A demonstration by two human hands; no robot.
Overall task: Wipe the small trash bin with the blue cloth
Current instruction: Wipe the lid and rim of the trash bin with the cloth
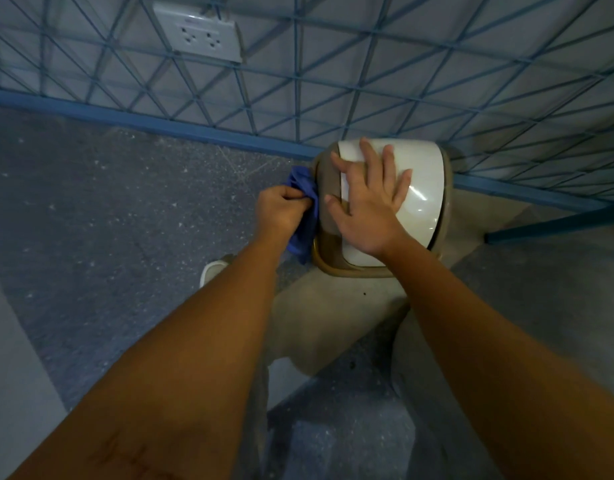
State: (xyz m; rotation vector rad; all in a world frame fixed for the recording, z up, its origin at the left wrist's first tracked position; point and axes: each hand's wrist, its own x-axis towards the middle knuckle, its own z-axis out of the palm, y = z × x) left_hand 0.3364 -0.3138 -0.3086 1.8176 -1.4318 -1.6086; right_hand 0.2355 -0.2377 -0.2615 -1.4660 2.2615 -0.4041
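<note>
The small trash bin (pixel 425 188) has a white swing lid and a tan rim, and stands on the floor against the wall. My right hand (pixel 364 206) lies flat on the lid with fingers spread. My left hand (pixel 281 211) grips the crumpled blue cloth (pixel 305 216) and presses it against the bin's left side. The bin's body below the rim is hidden from above.
A wall with blue criss-cross lines and a blue skirting (pixel 160 123) rises behind the bin, with a white double socket (pixel 200 36) high up. The floor (pixel 91 220) is speckled grey. My knees and a white shoe tip (pixel 208 271) are below the bin.
</note>
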